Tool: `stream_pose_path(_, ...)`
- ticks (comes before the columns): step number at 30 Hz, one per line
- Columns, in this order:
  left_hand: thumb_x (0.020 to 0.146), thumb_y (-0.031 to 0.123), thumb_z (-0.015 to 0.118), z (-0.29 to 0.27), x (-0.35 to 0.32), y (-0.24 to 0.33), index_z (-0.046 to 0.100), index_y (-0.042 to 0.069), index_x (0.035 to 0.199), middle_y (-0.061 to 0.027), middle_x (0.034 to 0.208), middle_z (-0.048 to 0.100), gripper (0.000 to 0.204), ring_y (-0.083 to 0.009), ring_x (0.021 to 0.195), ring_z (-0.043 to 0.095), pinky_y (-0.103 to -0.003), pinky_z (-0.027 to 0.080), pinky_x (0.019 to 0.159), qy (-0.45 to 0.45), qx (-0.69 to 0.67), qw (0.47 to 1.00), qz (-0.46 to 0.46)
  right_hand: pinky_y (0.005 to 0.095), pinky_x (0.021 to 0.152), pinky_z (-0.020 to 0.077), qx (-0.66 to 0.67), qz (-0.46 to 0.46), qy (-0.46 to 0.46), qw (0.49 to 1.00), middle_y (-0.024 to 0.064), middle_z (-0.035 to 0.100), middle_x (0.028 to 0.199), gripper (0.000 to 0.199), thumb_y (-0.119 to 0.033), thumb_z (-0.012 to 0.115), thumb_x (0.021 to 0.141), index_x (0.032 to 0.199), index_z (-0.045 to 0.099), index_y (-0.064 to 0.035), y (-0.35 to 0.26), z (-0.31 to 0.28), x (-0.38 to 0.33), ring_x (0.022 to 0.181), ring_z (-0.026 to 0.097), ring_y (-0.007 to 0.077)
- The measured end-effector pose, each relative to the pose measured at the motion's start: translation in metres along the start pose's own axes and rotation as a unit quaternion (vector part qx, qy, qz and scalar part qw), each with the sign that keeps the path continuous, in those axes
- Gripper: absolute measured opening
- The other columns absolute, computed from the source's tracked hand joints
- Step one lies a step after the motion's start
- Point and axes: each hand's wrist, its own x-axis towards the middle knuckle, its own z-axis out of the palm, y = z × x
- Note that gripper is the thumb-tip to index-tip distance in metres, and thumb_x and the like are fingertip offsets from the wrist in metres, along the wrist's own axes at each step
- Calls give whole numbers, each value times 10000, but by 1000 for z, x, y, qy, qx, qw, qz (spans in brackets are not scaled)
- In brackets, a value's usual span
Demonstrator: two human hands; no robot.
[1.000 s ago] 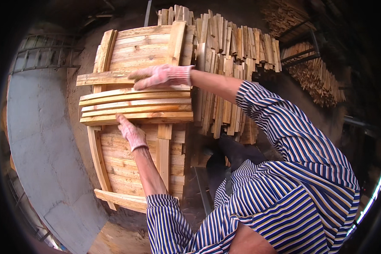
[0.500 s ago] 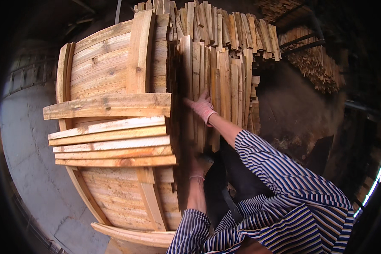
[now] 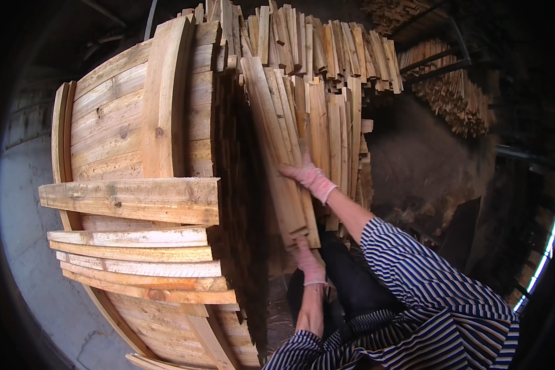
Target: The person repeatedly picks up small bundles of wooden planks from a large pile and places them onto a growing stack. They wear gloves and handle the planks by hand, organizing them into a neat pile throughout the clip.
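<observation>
A few long wooden boards (image 3: 272,145) are tilted in front of me, top ends leaning left. My left hand (image 3: 310,262), in a pinkish work glove, grips their lower ends from below. Higher up, my right hand (image 3: 311,179), gloved alike, clasps the same boards from the right side, with its thumb and fingers at their edges. Some fingertips of both hands are hidden by the wood. Behind the boards stands a row of upright boards (image 3: 336,129).
On the left is a big stack of planks (image 3: 111,117) with cross battens. Several short boards (image 3: 135,253) and one wider board (image 3: 129,200) lie across it. More upright lumber (image 3: 327,46) stands at the back, and piled sticks (image 3: 447,86) sit on a rack at the far right.
Both hands have closed on several boards, whose lower ends have swung right and toward me from the upright row. The view has shifted, so the plank stack sits farther left.
</observation>
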Motion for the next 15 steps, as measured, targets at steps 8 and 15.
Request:
stream_pose_path(8,1005,341,585,53,69,77,312,-6,1518,-166,1341,572,676,-233,1194,605,-344,507,1015,-399,-3,916,38,351,1095,427,173,13,-217,961,91,547,1427,1084,-273,861,778,1592,191,-18,12,-108,27,1263,553,227)
stream_pose_path(15,635,618,858,131,77,159,598,-58,1280,-267,1244,664,969,-376,1153,651,-420,509,968,-188,521,823,129,357,1160,351,280,86,-148,945,113,576,1421,707,-440,647,978,1498,438,-10,26,-87,-4,1315,519,222)
